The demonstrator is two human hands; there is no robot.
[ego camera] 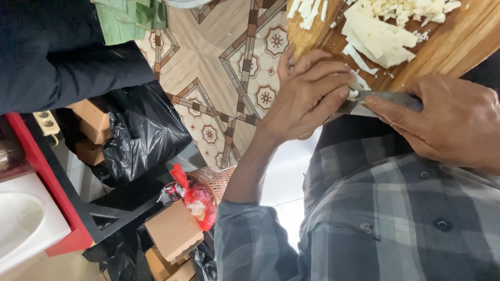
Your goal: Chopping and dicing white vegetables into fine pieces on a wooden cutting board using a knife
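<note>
Knife (pixel 383 101) first: its grey blade lay almost flat at the near edge of the wooden cutting board (pixel 458 44), and both of the person's hands were on it. The right hand (pixel 453 119) was clenched round the handle end, with the forefinger stretched forward along the top of the blade. The left hand (pixel 307 96) had its fingers curled over the blade's tip, the fingertips pinching at a small white scrap (pixel 354 94) stuck there; whether they gripped the steel itself or only the scrap, I could not tell.

Just beyond the hands, on the board, sat a heap of pale, creamy cut strips (pixel 377 36), with finer chopped pieces (pixel 411 8) farther back and a few more sticks (pixel 307 10) off to the left side. The board rested on a tabletop with a patterned tile-like covering (pixel 234 62) in beige and brown.

The person wore a grey plaid shirt (pixel 396 218) with dark buttons, the sleeve pushed up the left forearm.

Down to the left, well apart from the board, were a black plastic bag (pixel 143 130), several brown cardboard boxes (pixel 174 231), a red plastic bag (pixel 198 200) in a woven basket (pixel 219 179), and a red-edged shelf (pixel 36 171) with a white basin-like thing (pixel 23 218) on it. Folded green leaves (pixel 130 18) lay at the table's far corner.
</note>
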